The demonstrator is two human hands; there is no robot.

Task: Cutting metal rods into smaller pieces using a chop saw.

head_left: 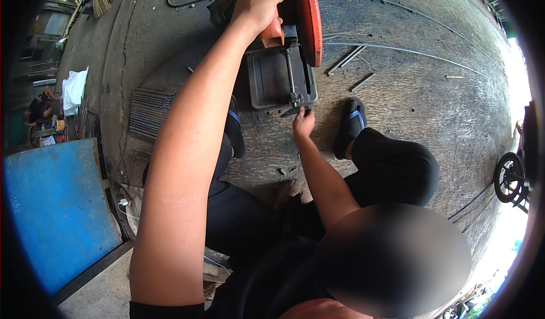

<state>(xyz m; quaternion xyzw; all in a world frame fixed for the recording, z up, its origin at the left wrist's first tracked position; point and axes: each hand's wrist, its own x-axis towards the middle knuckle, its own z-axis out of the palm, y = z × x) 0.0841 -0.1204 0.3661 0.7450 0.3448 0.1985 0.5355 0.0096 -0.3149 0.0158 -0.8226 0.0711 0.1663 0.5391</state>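
My left hand [258,6] is closed around the orange handle [272,29] of a chop saw, whose orange blade guard [308,18] stands just right of it. The saw's dark metal base [272,80] sits on the ground in front of me. My right hand [302,123] reaches to the front edge of that base, its fingertips pinching the small dark vise crank [294,110] at the end of the clamp screw [290,72]. My two feet in dark sandals [352,123] rest on either side of the base.
A bundle of thin metal rods [150,111] lies left of the saw. Short cut rods [345,60] and long thin bars [397,49] lie beyond it. A blue panel [57,211] is at lower left, a white bag [74,89] at left, a wheel [508,177] at right.
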